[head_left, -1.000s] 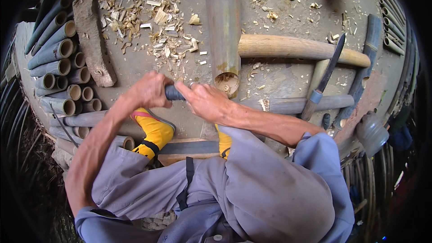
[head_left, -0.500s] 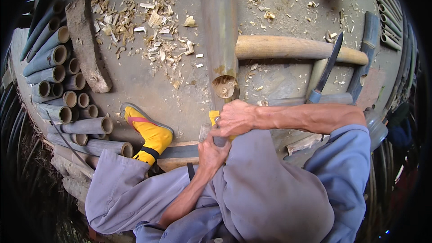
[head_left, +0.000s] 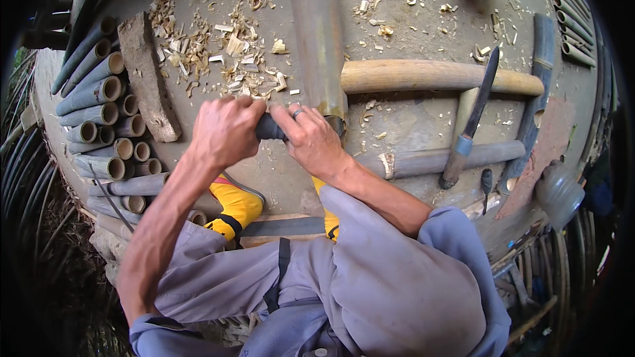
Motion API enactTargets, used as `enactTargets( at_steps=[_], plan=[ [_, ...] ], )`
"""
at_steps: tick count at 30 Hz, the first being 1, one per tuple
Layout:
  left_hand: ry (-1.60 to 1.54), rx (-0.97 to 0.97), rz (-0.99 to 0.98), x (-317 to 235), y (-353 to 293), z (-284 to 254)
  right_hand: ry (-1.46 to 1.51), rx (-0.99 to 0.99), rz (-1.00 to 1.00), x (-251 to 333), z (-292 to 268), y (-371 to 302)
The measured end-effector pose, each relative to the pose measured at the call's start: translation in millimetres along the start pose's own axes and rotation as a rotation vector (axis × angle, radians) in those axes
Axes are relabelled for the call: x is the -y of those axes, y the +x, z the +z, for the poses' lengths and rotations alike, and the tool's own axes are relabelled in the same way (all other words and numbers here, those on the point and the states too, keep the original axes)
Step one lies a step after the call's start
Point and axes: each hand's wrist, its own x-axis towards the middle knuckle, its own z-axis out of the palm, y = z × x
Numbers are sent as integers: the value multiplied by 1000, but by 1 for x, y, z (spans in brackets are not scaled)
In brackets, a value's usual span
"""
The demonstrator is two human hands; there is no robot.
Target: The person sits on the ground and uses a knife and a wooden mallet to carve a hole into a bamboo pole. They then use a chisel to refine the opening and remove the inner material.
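Note:
Both my hands are raised over the ground in front of my lap, close together on a short dark grey cylinder. My left hand is closed round its left end. The fingers of my right hand close on its right end, with a dark ring on one finger. Most of the cylinder is hidden, so I cannot tell what it is. Just beyond my right hand ends a thick bamboo pole, which runs away from me; my hand partly covers its cut end.
Cut bamboo tubes are stacked at the left beside a rough plank. Wood shavings litter the ground. At the right lie a wooden pole, a knife, a grey bamboo length and a clear plastic jug.
Both hands have risen from my lap, my left one moving far to the left and forward. The grey cylinder is now held between them. My view has shifted slightly.

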Motion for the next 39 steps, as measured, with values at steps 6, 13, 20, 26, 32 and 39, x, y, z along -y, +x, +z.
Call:
enactTargets(
  at_steps=[6,13,20,26,32,39],
  plan=[
    [294,154,343,-31,97,-44,350,-376,347,-15,-10,-1],
    [-253,489,31,11,11,35,-46,348,134,-8,-13,-22],
    [-967,-79,-418,-85,-92,64,532,-82,248,42,-69,-77],
    [-1180,-49,-132,-150,-65,94,480,-51,625,10,-77,-127],
    [-1810,268,-533,-153,23,110,-195,-56,519,-4,-65,-166],
    [-2559,102,-439,-147,33,92,-731,357,283,30,-139,-61]
  ],
)
